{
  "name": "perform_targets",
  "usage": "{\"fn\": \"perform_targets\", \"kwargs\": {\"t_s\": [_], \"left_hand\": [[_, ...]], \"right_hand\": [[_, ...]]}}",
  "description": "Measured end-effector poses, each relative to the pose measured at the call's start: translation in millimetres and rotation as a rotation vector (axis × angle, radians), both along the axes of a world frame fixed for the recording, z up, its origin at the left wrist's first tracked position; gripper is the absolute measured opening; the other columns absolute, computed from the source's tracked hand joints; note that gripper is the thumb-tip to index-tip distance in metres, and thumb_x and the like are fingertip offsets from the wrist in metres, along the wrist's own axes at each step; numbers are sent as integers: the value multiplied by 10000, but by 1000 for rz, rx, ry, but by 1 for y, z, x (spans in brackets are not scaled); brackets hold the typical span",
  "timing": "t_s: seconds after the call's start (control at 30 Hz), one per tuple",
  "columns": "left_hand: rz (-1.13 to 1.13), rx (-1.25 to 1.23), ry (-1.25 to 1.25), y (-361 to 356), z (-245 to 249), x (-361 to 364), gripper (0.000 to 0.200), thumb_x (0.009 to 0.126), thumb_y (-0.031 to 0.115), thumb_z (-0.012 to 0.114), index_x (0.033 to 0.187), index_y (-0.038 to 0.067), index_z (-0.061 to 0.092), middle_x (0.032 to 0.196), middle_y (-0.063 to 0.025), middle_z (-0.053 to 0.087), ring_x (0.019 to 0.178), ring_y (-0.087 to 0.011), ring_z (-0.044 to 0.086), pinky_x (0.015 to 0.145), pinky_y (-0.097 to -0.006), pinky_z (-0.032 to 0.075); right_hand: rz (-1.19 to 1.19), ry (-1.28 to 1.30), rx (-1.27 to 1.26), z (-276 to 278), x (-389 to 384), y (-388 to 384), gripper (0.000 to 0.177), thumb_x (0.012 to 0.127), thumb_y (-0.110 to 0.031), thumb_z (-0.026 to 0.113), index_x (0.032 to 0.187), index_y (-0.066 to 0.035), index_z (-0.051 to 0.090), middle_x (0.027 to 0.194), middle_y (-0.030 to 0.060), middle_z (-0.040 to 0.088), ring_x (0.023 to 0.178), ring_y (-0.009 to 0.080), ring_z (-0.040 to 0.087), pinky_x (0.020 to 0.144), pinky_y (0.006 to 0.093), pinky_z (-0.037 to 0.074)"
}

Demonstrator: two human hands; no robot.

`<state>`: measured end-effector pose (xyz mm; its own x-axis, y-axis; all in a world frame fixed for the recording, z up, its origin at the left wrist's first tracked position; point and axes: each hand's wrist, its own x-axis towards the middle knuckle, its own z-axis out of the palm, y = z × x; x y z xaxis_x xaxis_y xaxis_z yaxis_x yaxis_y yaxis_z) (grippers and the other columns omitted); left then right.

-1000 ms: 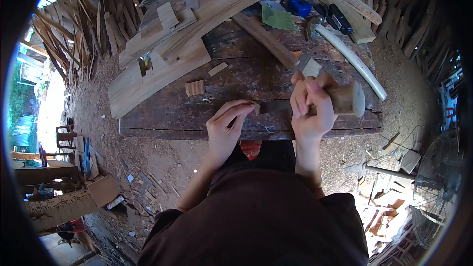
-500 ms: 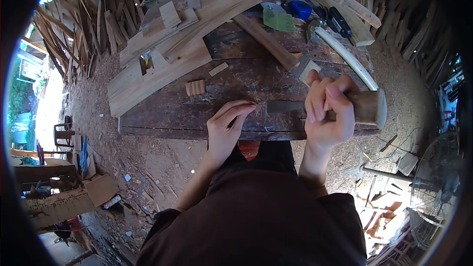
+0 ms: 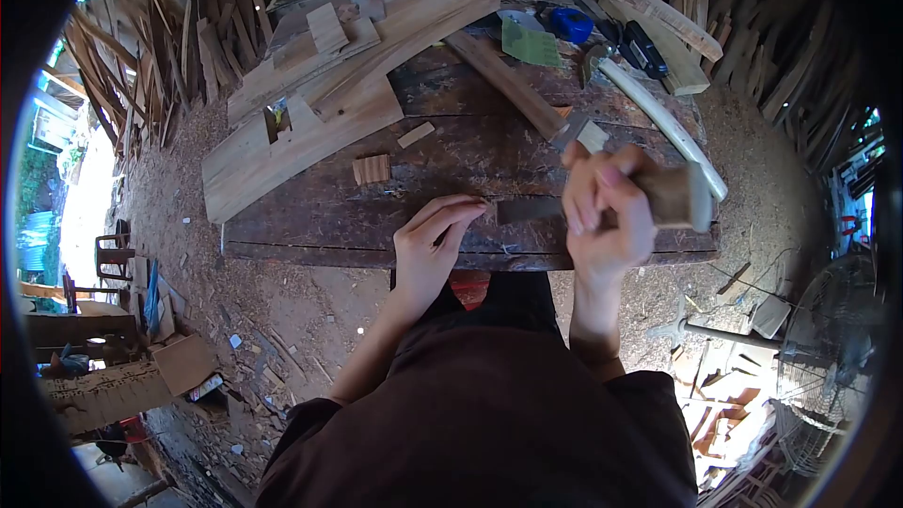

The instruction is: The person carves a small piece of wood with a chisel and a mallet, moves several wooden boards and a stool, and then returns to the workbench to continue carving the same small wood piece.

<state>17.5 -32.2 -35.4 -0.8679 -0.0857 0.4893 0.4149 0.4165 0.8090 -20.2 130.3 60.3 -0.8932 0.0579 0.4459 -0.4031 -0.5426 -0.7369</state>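
Observation:
My right hand is wrapped round a thick wooden handle, with a flat dark blade pointing left from it over the dark wooden table. Near the blade's tip, the fingertips of my left hand are pinched together; whatever they hold is too small to make out. A small striped wood block and a short pale wood piece lie beyond my left hand. Just past my right hand is the metal end of a long wooden-handled tool.
Curved pale boards cover the table's left side. At the back are a green paper, a blue tape measure and a black tool. A pale curved stick lies right. A fan stands on the floor at right.
My right hand has moved a little left with the handle and blade, bringing the blade's tip nearer my left fingertips. My left hand has barely moved.

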Motion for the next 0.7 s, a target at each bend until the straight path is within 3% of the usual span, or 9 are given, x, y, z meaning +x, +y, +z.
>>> {"fn": "perform_targets", "kwargs": {"t_s": [0.07, 0.5, 0.7], "left_hand": [[-15, 10, 2, 0, -1, 0, 131, 825, -39, 653, 935, 15, 698, 963, -110, 690, 859, -226, 683, 744, -291, 539], [-9, 22, 25, 0, -1, 0, 137, 824, -50, 651, 940, 9, 692, 965, -115, 690, 857, -223, 683, 728, -289, 541], [-24, 33, 15, -1, 0, 1, 147, 823, -57, 645, 945, 10, 690, 975, -113, 690, 869, -224, 684, 740, -290, 545]], "right_hand": [[-14, 81, 76, 4, 2, 9, 230, 836, -127, 486, 641, -137, 363, 452, -17, 314, 372, 90, 273, 851, 339, 347], [-39, 27, 73, 7, 0, -6, 201, 808, -146, 520, 643, -152, 406, 460, -31, 335, 375, 93, 294, 868, 356, 357], [-16, 52, 112, 7, -6, -5, 241, 850, -138, 481, 640, -131, 362, 462, -8, 343, 378, 93, 297, 840, 341, 345]]}}
